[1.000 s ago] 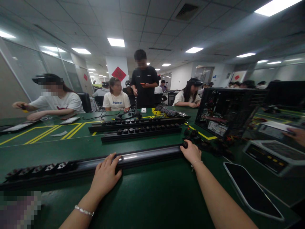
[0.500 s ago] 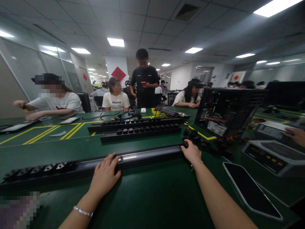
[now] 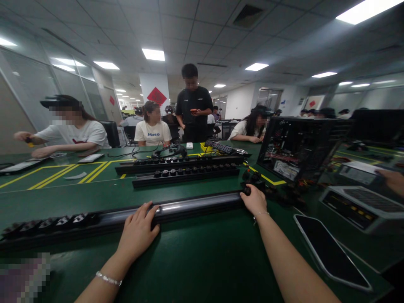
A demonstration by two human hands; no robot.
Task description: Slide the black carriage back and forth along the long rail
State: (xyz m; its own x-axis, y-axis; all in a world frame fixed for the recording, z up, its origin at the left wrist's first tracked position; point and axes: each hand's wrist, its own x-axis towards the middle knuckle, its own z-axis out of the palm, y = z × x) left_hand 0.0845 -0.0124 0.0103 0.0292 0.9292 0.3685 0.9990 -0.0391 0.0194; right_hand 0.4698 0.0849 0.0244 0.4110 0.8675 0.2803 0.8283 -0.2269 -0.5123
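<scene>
A long black power strip [image 3: 195,203] lies slantwise across the table, with several socket modules [image 3: 63,221] along its left part and a smooth, shiny strip on its right part. Across its middle lies my left hand [image 3: 139,229], fingers over the far side and thumb at the near edge, gripping it. My right hand [image 3: 255,200] is closed at the right end, thumb and fingers pinching a small black piece [image 3: 247,190] there. The fingers hide most of that piece, and I cannot tell whether it is fixed to the strip.
Beyond lie two more power strips [image 3: 186,172] with sockets. An open computer case [image 3: 296,147] stands at right, near loose black parts [image 3: 284,195], a power supply [image 3: 362,206] and a phone [image 3: 331,252]. Co-workers sit opposite; one person [image 3: 194,107] stands. Another person's hand [image 3: 393,179] shows far right.
Both my hands stay in the same places on the strip. The whole view has shifted very slightly; the standing person is a little farther right.
</scene>
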